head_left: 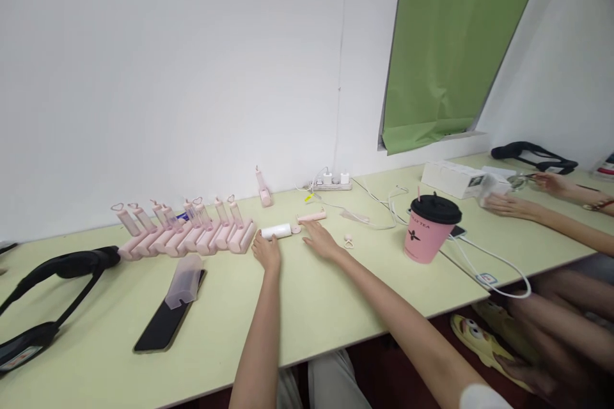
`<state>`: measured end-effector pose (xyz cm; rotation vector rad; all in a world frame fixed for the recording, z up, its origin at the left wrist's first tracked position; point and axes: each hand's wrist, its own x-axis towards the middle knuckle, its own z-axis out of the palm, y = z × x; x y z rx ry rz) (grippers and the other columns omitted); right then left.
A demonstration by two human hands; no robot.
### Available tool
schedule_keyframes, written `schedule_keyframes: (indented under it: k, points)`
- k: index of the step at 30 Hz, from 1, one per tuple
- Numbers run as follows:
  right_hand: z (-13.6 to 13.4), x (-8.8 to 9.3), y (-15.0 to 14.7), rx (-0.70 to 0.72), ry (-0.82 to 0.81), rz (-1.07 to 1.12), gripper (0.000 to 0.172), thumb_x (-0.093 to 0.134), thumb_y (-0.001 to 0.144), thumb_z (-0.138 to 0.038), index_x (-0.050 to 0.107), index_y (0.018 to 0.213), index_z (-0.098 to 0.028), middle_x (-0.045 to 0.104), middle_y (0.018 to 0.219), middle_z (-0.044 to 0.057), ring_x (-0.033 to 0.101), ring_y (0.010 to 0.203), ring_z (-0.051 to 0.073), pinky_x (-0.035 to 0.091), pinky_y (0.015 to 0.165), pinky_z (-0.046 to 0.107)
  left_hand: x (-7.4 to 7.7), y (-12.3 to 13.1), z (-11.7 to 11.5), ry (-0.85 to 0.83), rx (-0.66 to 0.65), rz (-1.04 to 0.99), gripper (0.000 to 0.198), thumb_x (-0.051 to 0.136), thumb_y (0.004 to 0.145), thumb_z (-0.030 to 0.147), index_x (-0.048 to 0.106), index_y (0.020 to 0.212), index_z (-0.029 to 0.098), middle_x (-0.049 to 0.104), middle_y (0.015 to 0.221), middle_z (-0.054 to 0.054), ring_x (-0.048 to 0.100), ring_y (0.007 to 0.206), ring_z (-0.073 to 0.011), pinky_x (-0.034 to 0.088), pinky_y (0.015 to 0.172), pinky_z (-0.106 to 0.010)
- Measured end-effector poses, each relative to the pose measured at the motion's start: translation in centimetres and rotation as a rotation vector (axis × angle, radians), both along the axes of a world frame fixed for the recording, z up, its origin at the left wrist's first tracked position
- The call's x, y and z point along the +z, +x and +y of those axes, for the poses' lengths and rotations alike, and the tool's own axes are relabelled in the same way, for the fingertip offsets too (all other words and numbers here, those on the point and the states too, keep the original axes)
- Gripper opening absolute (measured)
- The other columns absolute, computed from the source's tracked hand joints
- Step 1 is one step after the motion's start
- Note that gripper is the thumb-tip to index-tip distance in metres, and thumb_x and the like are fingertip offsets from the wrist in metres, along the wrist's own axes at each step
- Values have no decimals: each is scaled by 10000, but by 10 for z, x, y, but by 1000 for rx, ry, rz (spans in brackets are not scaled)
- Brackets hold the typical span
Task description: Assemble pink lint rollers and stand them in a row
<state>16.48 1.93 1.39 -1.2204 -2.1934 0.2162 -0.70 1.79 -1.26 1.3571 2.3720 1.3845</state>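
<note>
My left hand [267,252] is at the left end of a white cylinder [277,231] lying on the table, with its fingers closed about that end. A small round pink piece [296,229] lies at the cylinder's right end. My right hand [320,240] rests low over the table, fingers stretched out toward a long pink casing piece [313,215]; whether they touch it I cannot tell. To the right of this hand lies a pink heart-shaped loop [348,242]. Several pink devices with clear tubes and heart loops [192,236] stand in a row to the left.
A phone [160,329] lies under a translucent plastic sleeve [185,281], beside a black headset [91,262]. To the right stand a pink lidded cup [425,239], white cables [508,262] and a white box [453,179]. A power strip [330,185] sits by the wall. Another person's hands [513,206] work at far right.
</note>
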Motion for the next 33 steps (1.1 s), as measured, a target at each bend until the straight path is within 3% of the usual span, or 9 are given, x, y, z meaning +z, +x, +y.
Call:
schedule_keyframes:
  k: [2,7,12,15,18,22,28,33]
  points:
    - [16,-12,-15,22,-54,-41,483,537,747,-211,445,1220,-169,448,1284,94,371,1194,210,287,982,329,0,-3,-3,19,-32,-15,438,472,794,272,406,1193,102,522,1126,-162,432,1116,-256,316,931,-372]
    - [37,-31,-31,-63,7,44,212,470,782,-156,588,957,-147,588,1027,96,502,1004,204,371,873,329,0,-8,-5,40,-82,-82,375,448,794,231,432,1155,132,543,1125,-128,478,1055,-232,337,906,-345]
    - [43,-42,-28,-155,-14,311,54,562,700,-141,588,743,-164,609,855,67,529,889,205,393,819,328,4,-3,-4,-11,-66,-74,348,449,793,258,446,1133,186,557,1111,-101,471,1058,-249,347,869,-379]
    - [46,-43,-26,-197,-51,375,61,563,700,-172,590,754,-158,622,826,70,550,854,206,407,800,340,6,-3,-4,-28,-63,-86,343,443,793,264,447,1130,196,557,1123,-87,466,1060,-251,340,872,-382]
    - [48,-39,-23,-224,-107,494,199,548,723,-246,591,898,-162,637,908,68,578,835,178,438,769,313,7,-3,-3,-37,-67,-119,319,430,798,267,457,1110,209,569,1108,-73,476,1050,-241,343,866,-373]
    - [46,-35,-22,-114,-228,623,378,572,697,-272,572,1069,-207,649,971,36,594,814,152,449,772,296,7,-1,-1,-28,-83,-144,293,421,800,262,458,1089,223,583,1082,-59,512,1018,-208,339,871,-359]
    - [43,-35,-22,-65,-259,526,360,596,682,-253,616,1041,-222,668,960,24,604,809,162,446,794,316,5,-1,2,-13,-111,-163,274,430,796,281,451,1064,227,600,1046,-39,545,981,-194,359,842,-342]
    - [43,-36,-23,-127,-302,553,328,603,686,-219,623,1014,-218,679,940,25,626,866,165,465,804,309,2,-3,3,3,-132,-141,223,446,791,278,468,1001,208,610,1006,-42,570,931,-181,388,797,-312]
